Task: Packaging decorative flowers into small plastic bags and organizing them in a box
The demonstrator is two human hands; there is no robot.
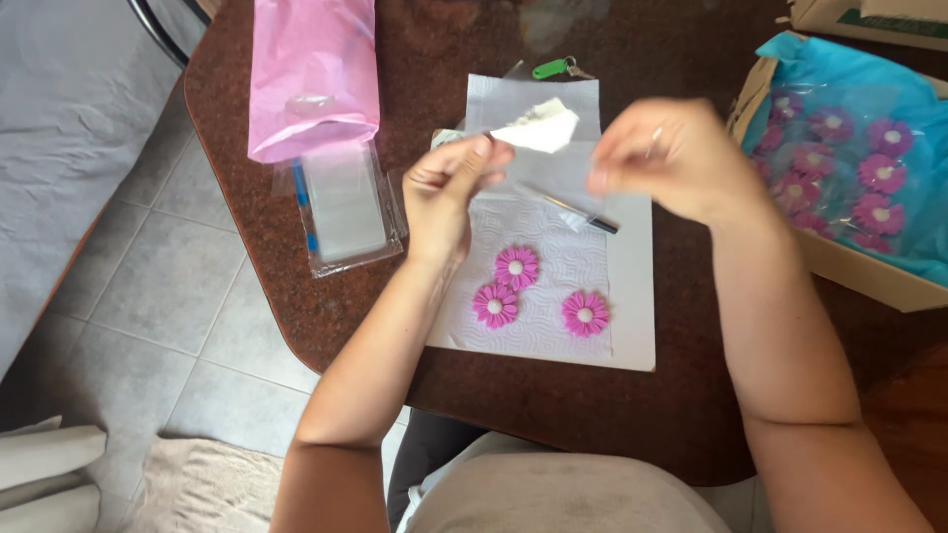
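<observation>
Dark reddish-brown speckled stone bench (326, 296) under everything, rounded edge toward me. On it to my right, an open cardboard box lined with blue plastic film (889, 262), full of pink daisy decorations. Top left, a pink plastic bag (312, 74) lying over a clear flat plastic packet (346, 207). In the middle, a white sheet with a white embossed paper towel (553, 286) on top, three small pink daisy-shaped flowers with white centres (515, 267) resting on the towel, near each other but apart. A thin silver-and-black pen-like tool (573, 208) lies across the towel's upper part. A green key tag (550, 68) sits at the far edge.

My left hand (444, 192) is raised above the towel, fingers (484, 153) pinched together on a small crumpled white scrap of paper or film (538, 126). The scrap looks very light, limp, easy to tear; best held at a corner edge with a gentle pinch. My right hand (671, 158) hovers just beside it, fingers curled and blurred; I cannot tell whether they grip anything.

The flowers look light, probably brittle at the petals; I would lift them by the rim, not the centre.
</observation>
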